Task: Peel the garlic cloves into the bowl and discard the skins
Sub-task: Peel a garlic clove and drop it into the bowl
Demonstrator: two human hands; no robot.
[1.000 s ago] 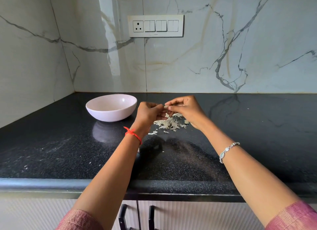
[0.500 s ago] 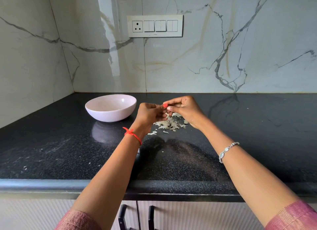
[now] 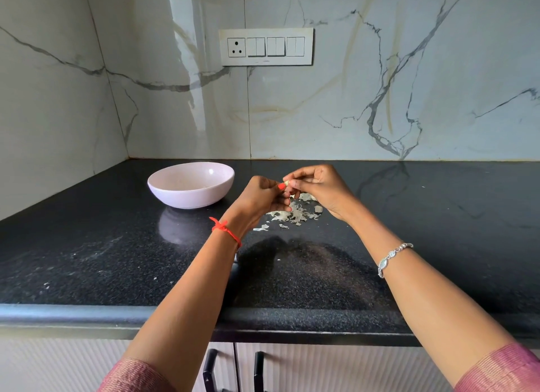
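Note:
A small pale garlic clove (image 3: 286,183) is pinched between the fingertips of both hands, a little above the black counter. My left hand (image 3: 261,196) has its fingers curled, its thumb against the clove. My right hand (image 3: 318,187) pinches the clove from the right. Below the hands lies a scatter of papery garlic skins (image 3: 295,214) on the counter. A pale pink bowl (image 3: 191,184) stands to the left of my hands; what it holds is hard to make out.
The black granite counter (image 3: 102,260) runs to a marble wall behind and on the left. A switch panel (image 3: 266,46) is on the back wall. Cabinet doors with black handles (image 3: 230,368) sit below the counter's front edge.
Both hands stay in the same spot over the skins. The fingertips have shifted a little on the clove; the pile looks unchanged.

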